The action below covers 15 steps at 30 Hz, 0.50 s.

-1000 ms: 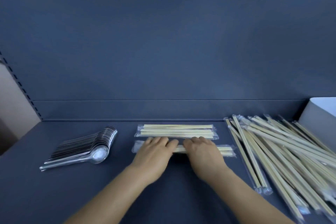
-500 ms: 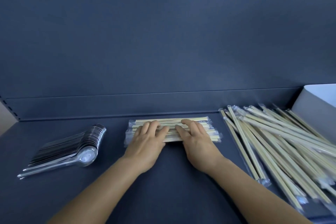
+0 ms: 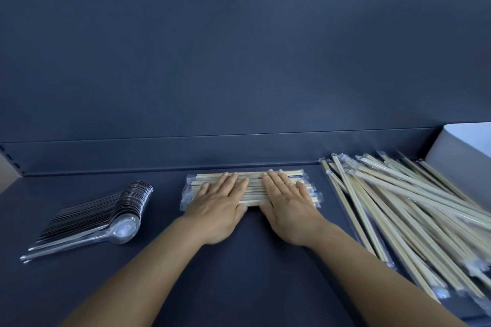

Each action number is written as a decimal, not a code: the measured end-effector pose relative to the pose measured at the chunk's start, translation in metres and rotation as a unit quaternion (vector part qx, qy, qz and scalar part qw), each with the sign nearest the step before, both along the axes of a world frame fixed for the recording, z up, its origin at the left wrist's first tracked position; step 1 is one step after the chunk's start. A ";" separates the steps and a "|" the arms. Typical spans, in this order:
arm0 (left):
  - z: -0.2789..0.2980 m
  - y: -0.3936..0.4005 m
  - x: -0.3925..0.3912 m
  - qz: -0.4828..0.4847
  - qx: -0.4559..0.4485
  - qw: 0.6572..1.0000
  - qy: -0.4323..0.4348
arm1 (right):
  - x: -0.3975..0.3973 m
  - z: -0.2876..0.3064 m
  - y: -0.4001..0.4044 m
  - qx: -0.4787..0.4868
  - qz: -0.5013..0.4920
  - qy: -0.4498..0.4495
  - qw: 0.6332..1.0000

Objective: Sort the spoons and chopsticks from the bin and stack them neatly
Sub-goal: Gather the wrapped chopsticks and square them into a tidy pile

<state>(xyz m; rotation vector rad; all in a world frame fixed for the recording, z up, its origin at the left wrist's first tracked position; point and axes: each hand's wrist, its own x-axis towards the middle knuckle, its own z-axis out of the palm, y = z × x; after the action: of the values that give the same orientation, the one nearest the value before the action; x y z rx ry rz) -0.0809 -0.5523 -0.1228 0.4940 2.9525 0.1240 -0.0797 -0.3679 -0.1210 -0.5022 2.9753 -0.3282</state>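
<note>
- far left of the neat chopstick stack point(image 3: 252, 188), a nested row of clear plastic spoons point(image 3: 106, 215) is seen lying on the dark shelf point(image 3: 239, 260), bowls pointed toward the stack, handles fanned away from it to the left.
- a strip of bare shelf is left between the spoon bowls and the stack's left wrapper ends.
- the left hand point(image 3: 220, 207) is laid flat on the left half of the stack, fingers straight and together, tips reaching the far edge of the stack; nothing is gripped, the hand is spread wide and pressed down, thumb tucked against the stack's near edge.
- the stack itself is found at the middle of the shelf, close to the back wall point(image 3: 239, 61), wrapped pairs lined up crosswise, wrapper ends poking out both sides.
- the right hand point(image 3: 289, 207) is laid flat on the right half of the stack, fingers straight, slightly fanned; again nothing is clasped, the palm is open and pressed on top, thumb at the near edge.
- a narrow gap is kept between the two hands over the stack's middle.
- right of the stack, a loose heap of wrapped chopsticks point(image 3: 398, 220) is spread diagonally, criss-crossed, apart from the stack.
- beyond that heap, furthest right from the stack, the corner of a white bin point(image 3: 462, 151) is glimpsed; its contents cannot be seen.
</note>
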 end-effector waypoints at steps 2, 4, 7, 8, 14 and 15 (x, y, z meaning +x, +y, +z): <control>0.001 -0.001 0.000 -0.005 0.004 1.000 -0.008 | -0.001 -0.003 0.003 0.004 -0.014 0.005 1.000; 0.001 0.000 0.000 -0.006 0.000 1.000 -0.006 | -0.003 -0.006 0.005 0.023 -0.021 -0.002 1.000; -0.001 0.003 0.000 0.002 -0.002 1.000 -0.005 | -0.006 -0.007 0.003 0.026 -0.022 -0.009 0.999; -0.002 0.003 -0.001 0.002 -0.002 1.000 -0.007 | -0.006 -0.008 0.003 0.026 -0.021 -0.009 0.999; 0.003 0.003 0.000 0.001 -0.017 1.000 -0.023 | -0.003 -0.005 0.003 0.030 -0.015 -0.008 0.999; 0.005 0.003 0.001 0.003 -0.014 1.000 -0.019 | -0.002 -0.002 0.002 0.026 -0.015 -0.007 1.000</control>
<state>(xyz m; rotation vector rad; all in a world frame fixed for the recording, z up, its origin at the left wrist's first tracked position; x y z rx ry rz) -0.0801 -0.5489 -0.1182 0.4727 2.9142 0.0931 -0.0815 -0.3655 -0.1235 -0.4472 2.9712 -0.2561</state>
